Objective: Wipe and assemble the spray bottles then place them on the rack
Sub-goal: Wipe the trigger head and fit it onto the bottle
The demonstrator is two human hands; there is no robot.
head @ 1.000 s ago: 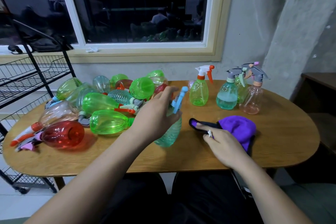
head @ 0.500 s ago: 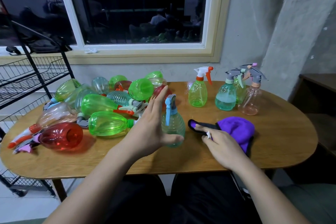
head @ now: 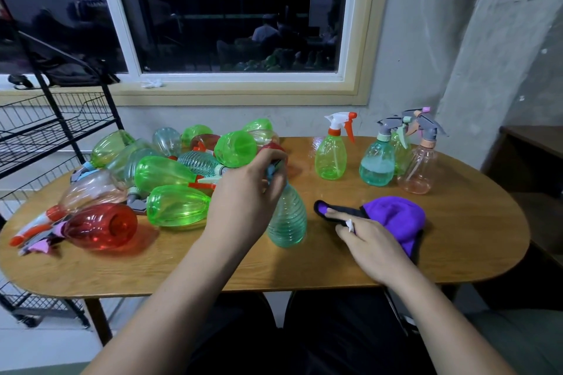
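A ribbed teal spray bottle (head: pixel 288 219) stands upright on the wooden table (head: pixel 457 253) in front of me. My left hand (head: pixel 243 195) curls round its blue spray head at the top, hiding most of it. My right hand (head: pixel 370 240) rests with straight fingers on the purple cloth (head: pixel 396 216) just right of the bottle. A heap of green, red and clear bottles (head: pixel 170 189) with loose spray heads lies on the table's left half. Three or more assembled bottles (head: pixel 377 161) stand upright at the back right. The black wire rack (head: pixel 45 131) stands left of the table.
A red bottle (head: pixel 100 225) and loose orange and pink spray heads (head: pixel 33 237) lie near the table's left front edge. A window and grey wall run behind the table. A dark wooden shelf (head: pixel 533 146) sits at the far right.
My left hand let the bottle stand upright with an open palm half a second ago, and now grips its spray head from above. My right hand has stayed on the cloth.
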